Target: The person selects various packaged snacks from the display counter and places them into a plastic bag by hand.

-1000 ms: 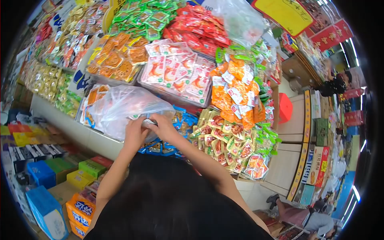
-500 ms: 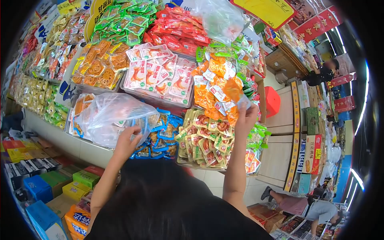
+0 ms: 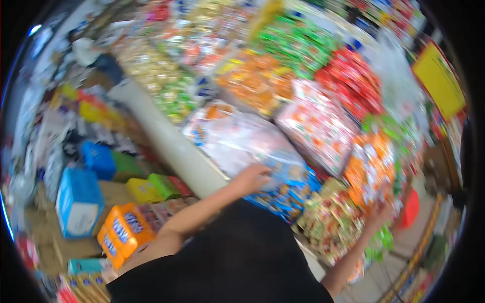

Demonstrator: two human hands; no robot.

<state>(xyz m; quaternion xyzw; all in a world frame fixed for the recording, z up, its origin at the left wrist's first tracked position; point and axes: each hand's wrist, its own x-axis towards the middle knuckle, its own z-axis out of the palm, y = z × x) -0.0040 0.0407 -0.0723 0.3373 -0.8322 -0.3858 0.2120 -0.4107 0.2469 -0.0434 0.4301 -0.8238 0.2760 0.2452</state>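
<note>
My left hand (image 3: 252,179) has its fingers closed at the near edge of a clear plastic bag (image 3: 245,141), which lies spread over packets in a display bin. Blue snack packets (image 3: 285,199) sit just right of that hand. My right hand (image 3: 380,214) is low over the right side, beside the orange snack packets (image 3: 369,164) and the beige snack packets (image 3: 331,222). Motion blur smears its fingers, so whether a packet is in them does not show.
Pink-and-white packets (image 3: 321,123), red packets (image 3: 351,83) and green packets (image 3: 298,43) fill bins farther back. Another plastic bag (image 3: 399,76) hangs at the back right. A blue box (image 3: 78,202) and an orange box (image 3: 124,235) stand at the left. A red stool (image 3: 410,208) is at the right.
The view has swung left and tilted, shifting the display to the right. My right hand, earlier raised with an orange snack packet, is now lower against the packets. My left hand stays at the bag.
</note>
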